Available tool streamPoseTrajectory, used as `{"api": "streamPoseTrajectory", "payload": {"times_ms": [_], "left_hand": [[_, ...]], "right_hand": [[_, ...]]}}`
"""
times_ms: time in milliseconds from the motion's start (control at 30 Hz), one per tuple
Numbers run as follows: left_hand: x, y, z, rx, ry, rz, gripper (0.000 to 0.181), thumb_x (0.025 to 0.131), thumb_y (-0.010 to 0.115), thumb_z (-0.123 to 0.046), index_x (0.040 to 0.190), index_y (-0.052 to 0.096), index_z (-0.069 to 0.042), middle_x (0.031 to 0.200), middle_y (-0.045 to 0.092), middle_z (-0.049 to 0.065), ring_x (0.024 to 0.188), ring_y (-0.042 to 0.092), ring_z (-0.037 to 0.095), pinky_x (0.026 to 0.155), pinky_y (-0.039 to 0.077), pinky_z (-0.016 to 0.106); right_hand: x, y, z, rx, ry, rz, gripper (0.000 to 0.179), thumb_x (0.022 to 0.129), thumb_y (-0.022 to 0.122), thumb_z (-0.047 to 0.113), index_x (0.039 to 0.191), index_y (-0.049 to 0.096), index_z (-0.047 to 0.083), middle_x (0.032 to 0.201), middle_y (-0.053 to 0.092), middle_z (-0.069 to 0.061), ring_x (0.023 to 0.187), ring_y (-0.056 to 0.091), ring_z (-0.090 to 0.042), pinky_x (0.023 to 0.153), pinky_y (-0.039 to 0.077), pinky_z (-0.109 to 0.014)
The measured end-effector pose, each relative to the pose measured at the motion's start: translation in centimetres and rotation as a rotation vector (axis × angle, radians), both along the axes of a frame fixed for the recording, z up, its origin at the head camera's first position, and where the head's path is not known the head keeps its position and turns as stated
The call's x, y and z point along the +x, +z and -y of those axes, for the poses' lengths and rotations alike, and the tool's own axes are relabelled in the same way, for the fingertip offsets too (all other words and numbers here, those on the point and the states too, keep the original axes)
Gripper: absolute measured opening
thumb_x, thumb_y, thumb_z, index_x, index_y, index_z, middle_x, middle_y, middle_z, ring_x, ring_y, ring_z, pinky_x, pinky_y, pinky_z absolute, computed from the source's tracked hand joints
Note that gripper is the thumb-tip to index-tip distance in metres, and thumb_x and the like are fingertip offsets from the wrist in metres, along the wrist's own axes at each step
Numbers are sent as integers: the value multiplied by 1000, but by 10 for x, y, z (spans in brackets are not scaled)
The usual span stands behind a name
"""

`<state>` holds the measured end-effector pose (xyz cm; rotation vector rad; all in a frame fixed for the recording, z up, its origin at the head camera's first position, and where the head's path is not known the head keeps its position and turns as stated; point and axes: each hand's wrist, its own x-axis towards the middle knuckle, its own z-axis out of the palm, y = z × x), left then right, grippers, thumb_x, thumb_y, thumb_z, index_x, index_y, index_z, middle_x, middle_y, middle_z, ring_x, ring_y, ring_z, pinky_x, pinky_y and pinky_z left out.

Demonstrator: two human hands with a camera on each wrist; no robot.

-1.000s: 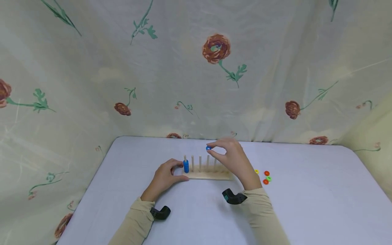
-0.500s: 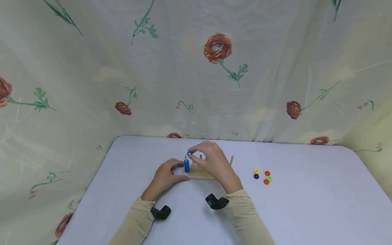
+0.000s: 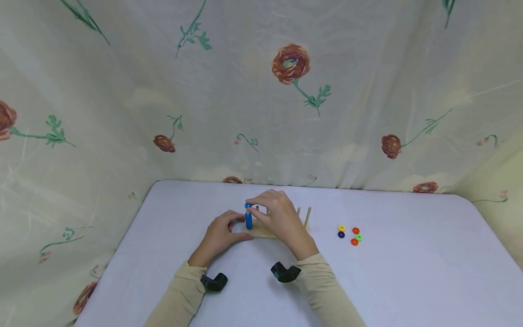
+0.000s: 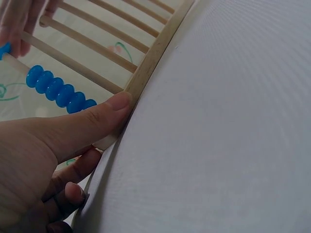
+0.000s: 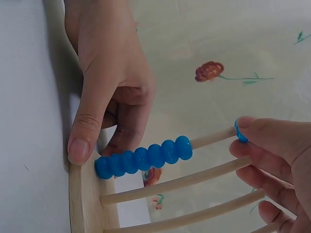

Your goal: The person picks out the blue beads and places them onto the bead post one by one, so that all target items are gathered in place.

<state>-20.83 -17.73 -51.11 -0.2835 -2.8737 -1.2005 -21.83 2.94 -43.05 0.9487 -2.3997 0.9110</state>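
Note:
A wooden peg stand (image 3: 261, 233) with several upright pegs sits on the white table. Its leftmost peg carries a stack of several blue rings (image 5: 141, 158), also seen in the left wrist view. At that peg's tip, my right hand (image 3: 282, 220) pinches one more blue ring (image 5: 240, 132) between thumb and fingertip, apart from the stack below. Whether the peg has entered its hole is hard to tell. My left hand (image 3: 218, 234) grips the left end of the stand's base, thumb (image 4: 119, 101) on the front edge and fingers behind. In the head view the right hand hides some middle pegs.
Right of the stand lie loose rings: a yellow ring (image 3: 341, 228), a dark purple ring (image 3: 341, 235), a green ring (image 3: 358, 238) and two orange rings (image 3: 354, 242). A flowered curtain (image 3: 327, 150) hangs behind the table's back edge.
My right hand has moved left with the blue ring, from above the right-hand pegs to the leftmost peg's tip. The left hand has stayed on the stand.

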Motion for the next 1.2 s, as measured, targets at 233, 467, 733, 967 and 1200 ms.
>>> {"api": "streamPoseTrajectory", "payload": {"times_ms": [233,467,733,967,1200], "left_hand": [[0,-1,-1,6,0,9,51,75,93,-35,117,75,-12,88,57,-2,73,44,12,65,33,24],[-1,-3,-2,3,-3,6,50,76,93,-34,117,75,-13,91,60,-2,73,44,11,65,34,24],[0,-2,-1,10,-2,6,51,75,94,-35,118,76,-14,94,62,-2,74,45,11,65,35,24],[-1,-3,-1,14,-10,-10,53,74,94,-36,118,75,-13,91,61,-2,73,44,11,65,34,24],[1,-7,-3,30,-13,-5,50,75,93,-35,117,76,-14,89,59,-3,74,45,11,65,35,25]], "right_hand": [[-1,-1,-1,6,8,14,20,93,79,22,110,81,14,101,80,1,101,71,-16,95,53,-40],[-1,-2,0,10,9,-1,19,92,79,21,111,81,14,100,80,2,100,71,-16,91,54,-40],[0,-2,2,16,4,3,23,92,80,23,113,80,14,105,80,0,104,71,-18,95,54,-40],[0,-3,1,-3,-3,-31,36,89,83,27,121,77,11,122,75,-5,117,68,-23,102,52,-44],[6,2,-9,109,-91,86,57,91,79,42,138,67,13,138,67,-8,133,57,-28,110,45,-52]]}}
